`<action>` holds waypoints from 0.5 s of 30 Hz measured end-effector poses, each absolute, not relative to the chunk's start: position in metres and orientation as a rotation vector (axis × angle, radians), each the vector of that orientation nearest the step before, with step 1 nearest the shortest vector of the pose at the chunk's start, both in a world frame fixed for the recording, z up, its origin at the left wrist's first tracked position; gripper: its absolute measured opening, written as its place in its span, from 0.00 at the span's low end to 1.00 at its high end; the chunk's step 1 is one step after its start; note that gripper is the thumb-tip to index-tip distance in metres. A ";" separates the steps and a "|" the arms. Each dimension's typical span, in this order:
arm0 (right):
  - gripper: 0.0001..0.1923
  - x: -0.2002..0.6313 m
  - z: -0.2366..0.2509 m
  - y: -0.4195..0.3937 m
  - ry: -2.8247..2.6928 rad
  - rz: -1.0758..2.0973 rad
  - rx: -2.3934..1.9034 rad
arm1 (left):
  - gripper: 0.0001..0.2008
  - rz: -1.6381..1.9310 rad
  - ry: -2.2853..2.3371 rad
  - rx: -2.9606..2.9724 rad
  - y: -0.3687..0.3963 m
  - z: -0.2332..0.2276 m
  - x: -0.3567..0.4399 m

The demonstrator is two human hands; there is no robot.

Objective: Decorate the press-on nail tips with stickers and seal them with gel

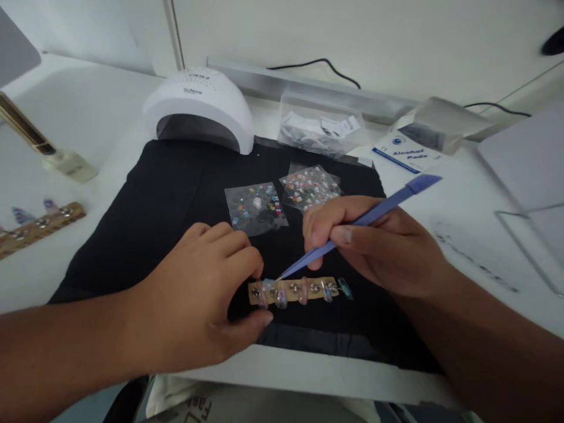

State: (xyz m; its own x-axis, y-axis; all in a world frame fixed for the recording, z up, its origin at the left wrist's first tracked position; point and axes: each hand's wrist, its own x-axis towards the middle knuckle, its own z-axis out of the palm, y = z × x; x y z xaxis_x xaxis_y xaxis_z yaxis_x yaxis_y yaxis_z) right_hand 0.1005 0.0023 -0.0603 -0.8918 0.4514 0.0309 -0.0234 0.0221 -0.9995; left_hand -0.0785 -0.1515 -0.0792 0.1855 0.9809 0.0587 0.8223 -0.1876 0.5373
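Hands at nail desk | L hand [200, 296] pinches left end of wooden nail strip [293, 291] on black mat [167, 194], nr mat's front edge | R hand [374, 244] clamped on blue pick tool [352, 226], tip at strip's left nails | lamp [200, 108] reads "SUNone"; box [403, 154] "Alcohol Pads" | sticker sheets [284, 197] behind; bare mat at left.

You work at a white table [88, 117] set against a pale wall [352, 29].

Beyond your hands, a black mat [167, 194] covers the table's middle. Further back, up and left of your left hand, stands a white domed lamp [200, 100]; behind it a grey rail [308, 88] runs along the wall's foot with a black cable [321, 61] above. Light is even and soft, with faint shadows only.
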 end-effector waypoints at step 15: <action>0.08 0.081 -0.077 0.017 -1.982 2.236 -0.283 | 0.05 0.635 1.628 2.124 -0.151 -0.083 -0.079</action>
State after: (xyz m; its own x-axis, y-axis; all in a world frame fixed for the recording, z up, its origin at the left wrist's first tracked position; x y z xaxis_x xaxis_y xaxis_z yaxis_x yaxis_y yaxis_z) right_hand 0.0807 0.0173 -0.0766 -0.9726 0.2278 -0.0476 0.0199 -0.1224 -0.9923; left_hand -0.0788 -0.1510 -0.0827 0.2230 0.9677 0.1178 0.7916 -0.2502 0.5574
